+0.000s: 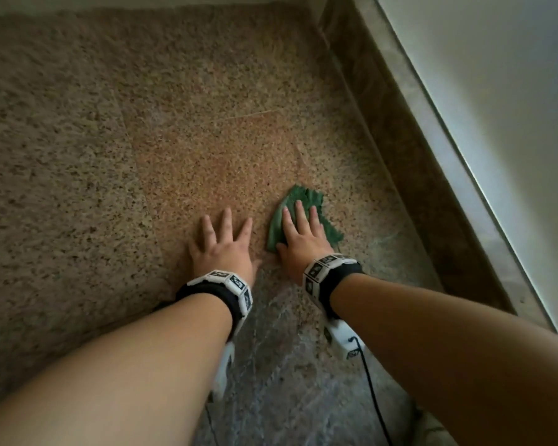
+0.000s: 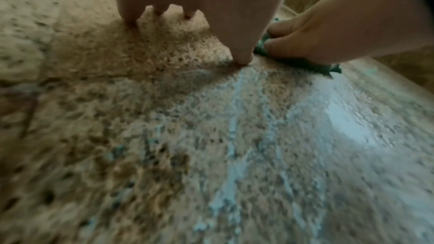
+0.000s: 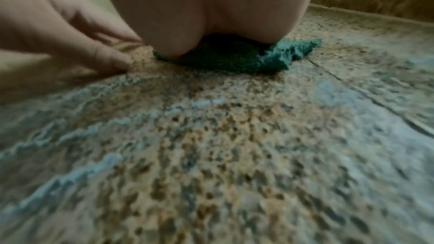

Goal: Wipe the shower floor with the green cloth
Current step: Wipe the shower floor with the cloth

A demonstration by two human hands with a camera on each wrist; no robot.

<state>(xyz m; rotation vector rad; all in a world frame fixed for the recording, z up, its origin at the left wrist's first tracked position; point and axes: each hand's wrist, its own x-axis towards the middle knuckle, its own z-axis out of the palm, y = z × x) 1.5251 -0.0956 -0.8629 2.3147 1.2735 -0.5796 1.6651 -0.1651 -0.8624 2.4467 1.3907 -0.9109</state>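
A crumpled green cloth (image 1: 303, 201) lies on the speckled stone shower floor (image 1: 142, 123), right of centre. My right hand (image 1: 300, 233) presses flat on it with straight fingers; the cloth (image 3: 270, 58) sticks out from under the palm in the right wrist view. My left hand (image 1: 223, 243) rests flat on the bare floor just left of the cloth, fingers spread. In the left wrist view the left thumb (image 2: 241, 51) touches the floor beside the cloth (image 2: 328, 68) under my right hand (image 2: 317, 40).
A raised brown stone curb (image 1: 400, 130) runs along the right side, with a pale wall or door (image 1: 496, 107) beyond it. The floor near me shows wet, shiny streaks (image 2: 352, 118). A black cable (image 1: 372, 394) hangs from the right wrist device.
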